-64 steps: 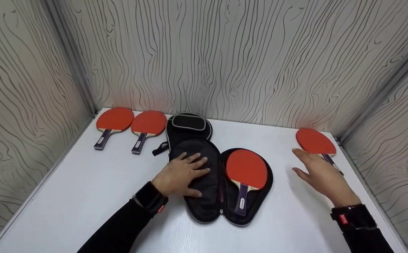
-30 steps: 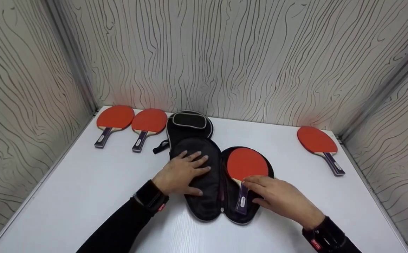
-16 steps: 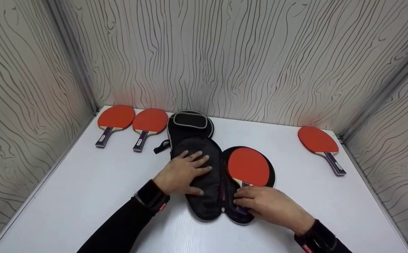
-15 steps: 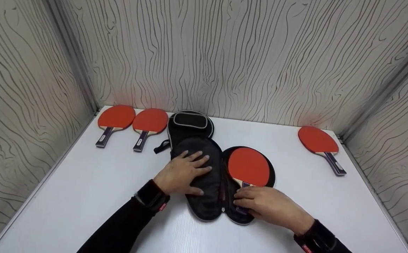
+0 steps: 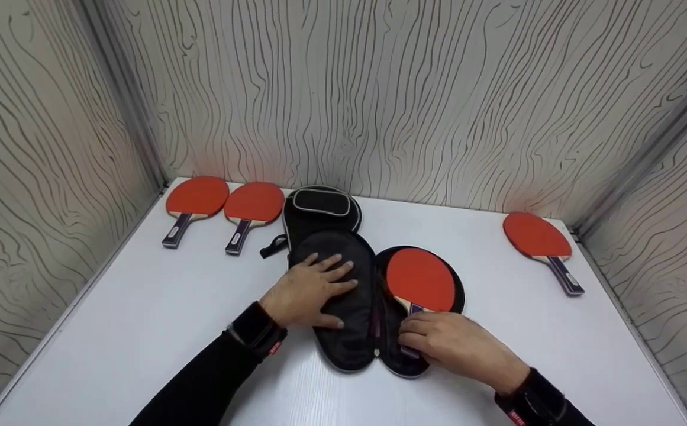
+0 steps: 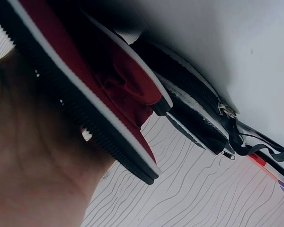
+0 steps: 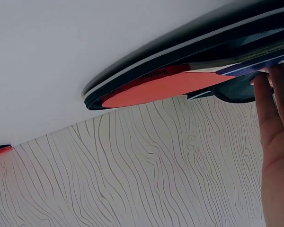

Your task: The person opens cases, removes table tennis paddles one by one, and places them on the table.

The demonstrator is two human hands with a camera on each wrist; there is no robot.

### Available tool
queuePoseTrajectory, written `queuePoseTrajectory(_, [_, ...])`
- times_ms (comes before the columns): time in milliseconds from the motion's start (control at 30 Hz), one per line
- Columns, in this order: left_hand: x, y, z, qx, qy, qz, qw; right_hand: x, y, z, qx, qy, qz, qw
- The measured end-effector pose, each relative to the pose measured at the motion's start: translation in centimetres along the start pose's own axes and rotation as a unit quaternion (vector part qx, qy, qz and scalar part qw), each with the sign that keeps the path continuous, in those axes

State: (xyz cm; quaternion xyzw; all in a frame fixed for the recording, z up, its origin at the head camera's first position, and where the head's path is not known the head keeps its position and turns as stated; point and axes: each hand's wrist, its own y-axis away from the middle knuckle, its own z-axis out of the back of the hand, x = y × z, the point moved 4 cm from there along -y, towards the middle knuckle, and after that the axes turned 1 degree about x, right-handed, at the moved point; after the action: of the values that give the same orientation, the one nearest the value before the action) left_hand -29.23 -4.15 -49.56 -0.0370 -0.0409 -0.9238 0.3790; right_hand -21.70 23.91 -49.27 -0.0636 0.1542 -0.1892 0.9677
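A black zippered paddle case lies opened out on the white table, its left half (image 5: 358,343) beside its right half (image 5: 458,293). My left hand (image 5: 307,293) rests on the left half, fingers spread and straight. In the right half sits a table tennis paddle (image 5: 420,278) with red rubber and a purple handle. My right hand (image 5: 455,343) grips that handle, its fingers over the top and covering much of it. In the right wrist view, the fingertips (image 7: 262,90) meet the handle. The left wrist view shows the case's dark red lining (image 6: 128,75).
Two red paddles, one at the far left (image 5: 197,196) and one beside it (image 5: 254,202), lie along the back edge. A second black case (image 5: 322,202) lies partly under the opened one. Another red paddle (image 5: 536,236) is at the right. Patterned walls (image 5: 343,89) enclose the table.
My right hand has come from the far-right paddle to the handle of the paddle in the case. That paddle has shifted slightly. My left hand has stayed on the case.
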Motion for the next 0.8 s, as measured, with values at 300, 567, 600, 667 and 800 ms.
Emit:
queuePoseTrajectory(300, [0.0, 0.0, 0.1, -0.008, -0.012, -0.006, 0.9999, -0.6, 0.0, 0.7, -0.027, 0.036, -0.009, 0.999])
queuePoseTrajectory(567, [0.0, 0.0, 0.1, -0.015, -0.024, -0.005, 0.9996, -1.3, 0.1, 1.6, -0.079, 0.038, -0.015, 0.996])
queuePoseTrajectory(600, [0.0, 0.0, 0.1, -0.016, -0.025, -0.005, 0.9996, -1.3, 0.1, 1.7, -0.088, 0.034, -0.016, 0.995])
queuePoseTrajectory(667, [0.0, 0.0, 0.1, -0.016, -0.025, -0.004, 0.9995, -1.5, 0.1, 1.9, -0.101, 0.030, -0.019, 0.994])
queuePoseTrajectory(800, [0.0, 0.0, 0.0, -0.008, -0.025, -0.002, 0.9996, -1.7, 0.2, 2.2, -0.111, 0.030, -0.033, 0.993])
